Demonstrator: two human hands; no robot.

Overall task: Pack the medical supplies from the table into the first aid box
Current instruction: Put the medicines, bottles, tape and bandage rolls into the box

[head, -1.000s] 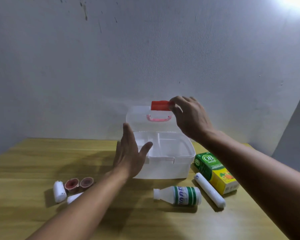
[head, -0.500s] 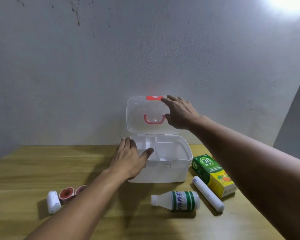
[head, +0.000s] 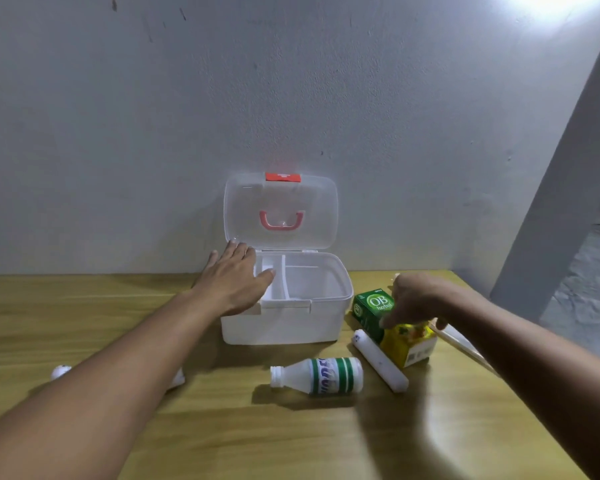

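Note:
The white first aid box (head: 281, 327) stands at the table's back with its clear lid (head: 312, 216) upright against the wall, divided tray inside. My left hand (head: 236, 282) lies flat on the box's left rim, fingers apart. My right hand (head: 420, 299) hovers blurred over the green and yellow carton (head: 395, 327) to the right of the box; whether it touches the carton I cannot tell. A white roll (head: 378, 362) lies against the carton. A white bottle with green stripes (head: 321, 375) lies on its side in front of the box.
My left forearm hides most of the small items at the left; a white roll's end (head: 60, 371) shows. The wooden table (head: 291, 438) ends at the right edge near a grey pillar (head: 561, 188). A pale strip (head: 461, 341) lies behind my right wrist.
My right hand has let go of the lid, which now stands open alone, and has dropped down to the carton. My left hand has slid onto the box's rim.

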